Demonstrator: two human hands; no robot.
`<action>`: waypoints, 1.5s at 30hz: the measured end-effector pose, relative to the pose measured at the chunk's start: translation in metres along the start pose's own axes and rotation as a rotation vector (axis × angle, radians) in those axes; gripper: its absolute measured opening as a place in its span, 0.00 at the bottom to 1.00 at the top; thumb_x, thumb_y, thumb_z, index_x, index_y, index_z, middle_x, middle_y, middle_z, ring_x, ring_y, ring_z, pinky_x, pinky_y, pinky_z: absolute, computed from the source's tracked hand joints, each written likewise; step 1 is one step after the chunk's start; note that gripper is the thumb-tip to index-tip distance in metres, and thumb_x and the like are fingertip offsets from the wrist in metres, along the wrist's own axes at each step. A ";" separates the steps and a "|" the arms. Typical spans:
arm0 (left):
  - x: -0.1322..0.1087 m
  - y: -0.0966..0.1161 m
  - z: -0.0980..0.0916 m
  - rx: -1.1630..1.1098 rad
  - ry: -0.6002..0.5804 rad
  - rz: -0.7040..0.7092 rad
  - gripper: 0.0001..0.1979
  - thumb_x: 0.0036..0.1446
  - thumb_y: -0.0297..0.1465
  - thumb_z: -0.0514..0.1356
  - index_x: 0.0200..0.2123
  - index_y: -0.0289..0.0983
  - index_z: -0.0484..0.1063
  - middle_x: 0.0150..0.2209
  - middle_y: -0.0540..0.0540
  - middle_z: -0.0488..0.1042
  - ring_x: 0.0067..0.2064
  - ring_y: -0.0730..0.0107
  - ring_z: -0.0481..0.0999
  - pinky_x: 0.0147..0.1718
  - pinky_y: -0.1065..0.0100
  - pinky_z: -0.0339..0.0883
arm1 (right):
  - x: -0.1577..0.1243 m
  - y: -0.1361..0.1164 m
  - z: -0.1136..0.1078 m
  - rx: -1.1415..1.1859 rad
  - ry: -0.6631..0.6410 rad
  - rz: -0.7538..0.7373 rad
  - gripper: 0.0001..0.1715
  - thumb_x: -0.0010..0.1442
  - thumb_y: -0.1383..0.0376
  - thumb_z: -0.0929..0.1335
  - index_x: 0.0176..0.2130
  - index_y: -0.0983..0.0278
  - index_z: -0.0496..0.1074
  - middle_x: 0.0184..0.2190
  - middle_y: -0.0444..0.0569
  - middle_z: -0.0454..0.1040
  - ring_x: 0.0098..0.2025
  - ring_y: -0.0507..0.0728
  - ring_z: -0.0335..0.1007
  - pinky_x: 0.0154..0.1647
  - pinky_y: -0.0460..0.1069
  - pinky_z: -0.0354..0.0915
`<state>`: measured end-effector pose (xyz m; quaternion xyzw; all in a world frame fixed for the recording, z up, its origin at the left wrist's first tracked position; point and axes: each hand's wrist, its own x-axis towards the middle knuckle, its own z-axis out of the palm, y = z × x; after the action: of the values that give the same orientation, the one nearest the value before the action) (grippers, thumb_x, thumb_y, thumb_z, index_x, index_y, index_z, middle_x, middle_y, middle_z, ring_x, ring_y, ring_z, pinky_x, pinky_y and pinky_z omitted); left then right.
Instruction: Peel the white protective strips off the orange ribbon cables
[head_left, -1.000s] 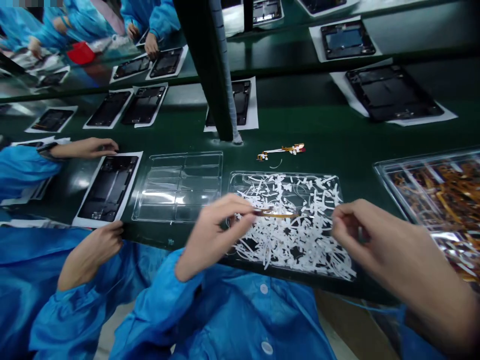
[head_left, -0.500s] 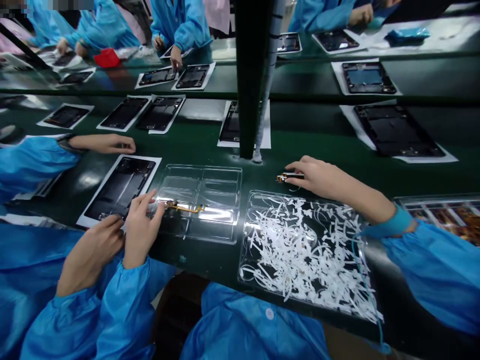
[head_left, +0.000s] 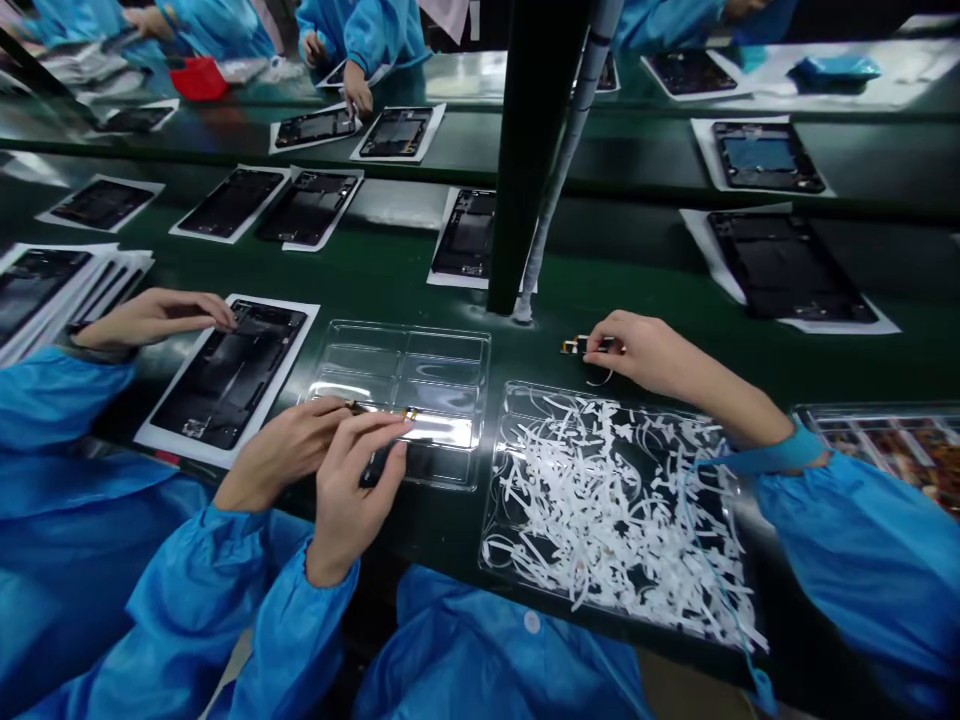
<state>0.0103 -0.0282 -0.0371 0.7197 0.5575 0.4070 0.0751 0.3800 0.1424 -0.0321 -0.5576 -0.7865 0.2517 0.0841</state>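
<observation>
My left hand (head_left: 358, 490) is over a clear compartment tray (head_left: 484, 400), thumb and index finger apart. Its index fingertip is at the end of an orange flex cable (head_left: 409, 413), mostly hidden behind fingers. Right beside it is a co-worker's hand (head_left: 289, 450), fingertips also near the cable. My right hand (head_left: 637, 345), with a blue wrist strap (head_left: 772, 455), pinches a small flex cable (head_left: 574, 346) with white and orange parts above the green bench. A thin white strip (head_left: 600, 380) curls below those fingers. Nearby lies a clear tray full of white paper-like strips (head_left: 600, 510).
A dark metal post (head_left: 529, 160) rises from the bench. Black tablet housings (head_left: 795, 265) lie on white sheets along the bench and raised shelf. A tray of brown-orange parts (head_left: 930, 450) sits far right. The co-worker's other hand (head_left: 165, 312) touches a housing (head_left: 236, 375) at left.
My left hand has moved right over the compartment tray, covering most of the cable. The co-worker's nearer hand followed rightward, and the other reached the housing. My right hand keeps its pinch.
</observation>
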 end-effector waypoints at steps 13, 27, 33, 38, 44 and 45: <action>-0.013 0.086 0.058 -0.524 -0.319 -0.144 0.08 0.68 0.27 0.62 0.47 0.40 0.80 0.37 0.47 0.80 0.35 0.72 0.77 0.35 0.71 0.73 | -0.114 -0.026 -0.055 0.265 0.364 0.062 0.17 0.60 0.50 0.74 0.37 0.62 0.81 0.37 0.50 0.81 0.35 0.55 0.73 0.36 0.50 0.66; 0.005 0.161 0.100 -0.604 -0.113 -0.008 0.06 0.63 0.26 0.67 0.44 0.36 0.81 0.39 0.46 0.82 0.36 0.73 0.80 0.35 0.71 0.78 | -0.207 -0.074 0.017 0.505 0.412 0.043 0.05 0.67 0.59 0.72 0.39 0.55 0.79 0.34 0.42 0.80 0.30 0.51 0.75 0.30 0.45 0.70; 0.000 0.166 0.106 -0.481 -0.057 0.093 0.05 0.66 0.27 0.66 0.44 0.37 0.80 0.39 0.47 0.82 0.38 0.73 0.82 0.36 0.71 0.81 | -0.208 -0.078 0.020 0.421 0.445 -0.009 0.05 0.67 0.59 0.71 0.40 0.54 0.80 0.37 0.44 0.82 0.35 0.56 0.78 0.33 0.51 0.72; -0.003 0.163 0.110 -0.401 -0.072 0.084 0.03 0.66 0.27 0.64 0.43 0.38 0.79 0.40 0.47 0.83 0.37 0.73 0.82 0.35 0.71 0.80 | -0.206 -0.080 0.022 0.439 0.387 -0.012 0.07 0.68 0.57 0.70 0.42 0.49 0.80 0.39 0.47 0.83 0.37 0.62 0.79 0.34 0.57 0.73; -0.001 0.157 0.116 -0.217 -0.072 0.134 0.03 0.65 0.26 0.61 0.38 0.36 0.75 0.35 0.48 0.79 0.32 0.74 0.78 0.29 0.70 0.73 | -0.206 -0.075 0.027 0.402 0.359 -0.043 0.09 0.70 0.60 0.67 0.44 0.52 0.79 0.40 0.48 0.82 0.39 0.61 0.79 0.35 0.56 0.72; 0.000 0.155 0.116 -0.207 -0.092 0.137 0.03 0.65 0.26 0.60 0.37 0.36 0.75 0.34 0.48 0.78 0.32 0.74 0.76 0.28 0.71 0.71 | -0.206 -0.071 0.026 0.392 0.347 -0.045 0.08 0.70 0.59 0.67 0.44 0.52 0.79 0.40 0.48 0.82 0.38 0.61 0.79 0.35 0.55 0.72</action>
<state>0.2029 -0.0447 -0.0261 0.7624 0.4579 0.4331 0.1465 0.3848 -0.0731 0.0111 -0.5478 -0.7088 0.2980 0.3296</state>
